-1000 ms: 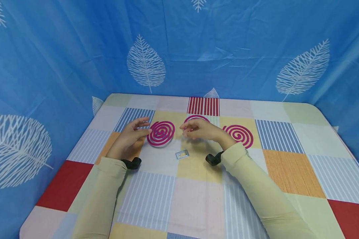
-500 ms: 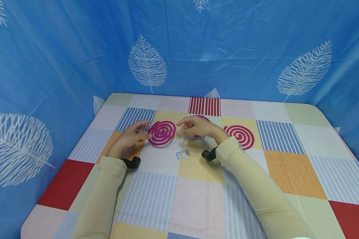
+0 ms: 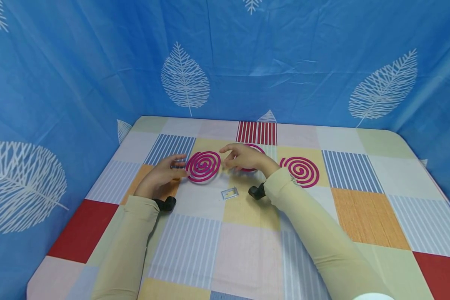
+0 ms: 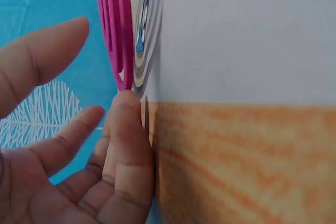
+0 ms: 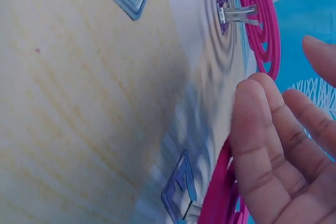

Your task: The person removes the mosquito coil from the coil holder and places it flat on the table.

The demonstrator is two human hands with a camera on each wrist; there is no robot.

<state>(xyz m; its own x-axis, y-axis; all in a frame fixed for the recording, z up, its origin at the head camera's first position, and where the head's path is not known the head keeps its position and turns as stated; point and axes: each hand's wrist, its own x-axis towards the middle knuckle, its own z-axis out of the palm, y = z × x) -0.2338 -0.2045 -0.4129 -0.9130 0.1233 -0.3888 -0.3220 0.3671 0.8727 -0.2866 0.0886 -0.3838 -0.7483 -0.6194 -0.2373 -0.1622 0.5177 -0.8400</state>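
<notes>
A magenta spiral coil (image 3: 203,166) (image 4: 116,30) (image 5: 260,30) stands raised on a small metal stand (image 5: 223,14) between the hands. At its left edge is the left hand (image 3: 159,176) (image 4: 105,166), fingers spread; one fingertip meets the coil's rim in the left wrist view. The right hand (image 3: 247,158) (image 5: 283,166) hovers off the coil's right side with relaxed fingers; whether a fingertip touches the rim cannot be told. Partly hidden behind that hand is a second magenta coil (image 3: 258,148) (image 5: 218,192). Neither hand grips anything.
A third magenta coil (image 3: 301,171) lies right of the right wrist. Nearer the person, a small flat metal stand (image 3: 230,193) rests on the patchwork cloth (image 3: 247,250). Blue leaf-print curtains (image 3: 285,58) surround the table. Each wrist bears a black device.
The right hand has shifted left, toward the left-hand coil, uncovering more of the right-hand one. The left hand has barely moved.
</notes>
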